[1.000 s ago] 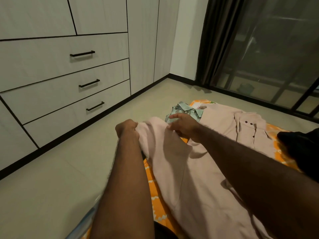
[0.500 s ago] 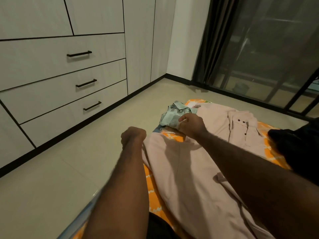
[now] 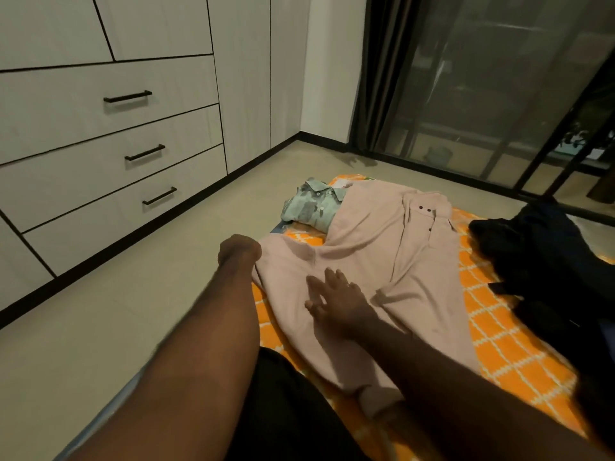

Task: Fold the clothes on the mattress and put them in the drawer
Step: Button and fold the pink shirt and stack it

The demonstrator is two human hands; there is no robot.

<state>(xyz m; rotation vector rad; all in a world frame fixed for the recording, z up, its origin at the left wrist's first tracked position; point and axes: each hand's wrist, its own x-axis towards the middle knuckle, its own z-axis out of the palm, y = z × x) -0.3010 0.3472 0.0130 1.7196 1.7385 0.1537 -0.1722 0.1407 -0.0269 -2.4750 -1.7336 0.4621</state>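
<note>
Left hand (image 3: 239, 251) grips the pink shirt (image 3: 382, 247) at its left edge, fingers curled. Right hand (image 3: 336, 297) lies flat on it, fingers spread, holding nothing. It lies spread on the mattress (image 3: 499, 334), with a folded green shirt (image 3: 312, 207) touching its far-left side and dark clothes (image 3: 549, 261) to the right. Drawers (image 3: 109, 128) are closed. The step looks like a side fold: pin the fold line with the flat hand, pull the edge taut, carry it over evenly.

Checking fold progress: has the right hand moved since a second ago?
Yes. The right hand has drawn back from the green shirt toward the person, now resting on the pink shirt.
</note>
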